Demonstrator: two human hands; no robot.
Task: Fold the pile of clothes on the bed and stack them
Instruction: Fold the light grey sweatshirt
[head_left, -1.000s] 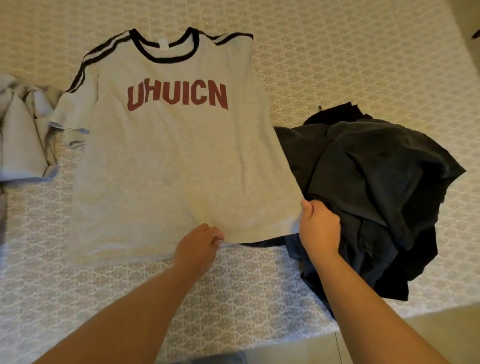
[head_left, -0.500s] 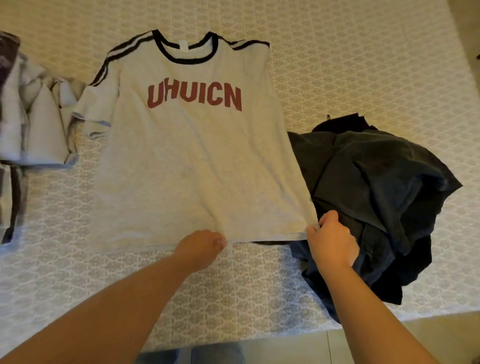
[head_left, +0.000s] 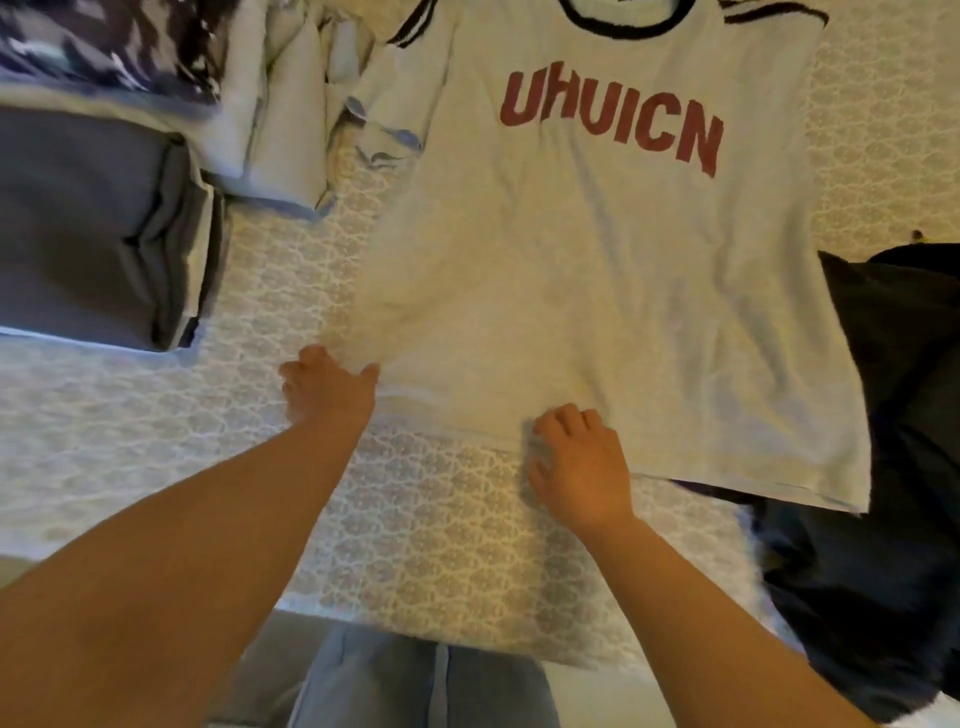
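Patterned bedding covers the bed (head_left: 426, 519), which fills nearly the whole frame. At the far left sits a folded grey garment (head_left: 98, 228), and above it, in the upper left corner, a dark patterned piece (head_left: 104, 47) with pale folded clothes (head_left: 280, 114) beside it; these look like the stack already begun. Moving right, the left hand (head_left: 327, 389) has its fingers curled at the lower left corner of the grey T-shirt (head_left: 597, 291), seemingly pinching the hem, though the grip itself is partly hidden by cloth. The shirt lies face up, red lettering showing, spread across the centre of the frame. Further right, the right hand (head_left: 576, 462) rests on the hem near its middle with fingers bent, pressing or gathering the fabric; whether it truly grips cannot be told. At the right edge lies the dark unfolded pile (head_left: 893, 415), and the shirt's lower right corner overlaps it.

The likely trouble: that overlapping corner may drag dark garments along or fold crooked, and the bunched left sleeve could leave a lumpy fold
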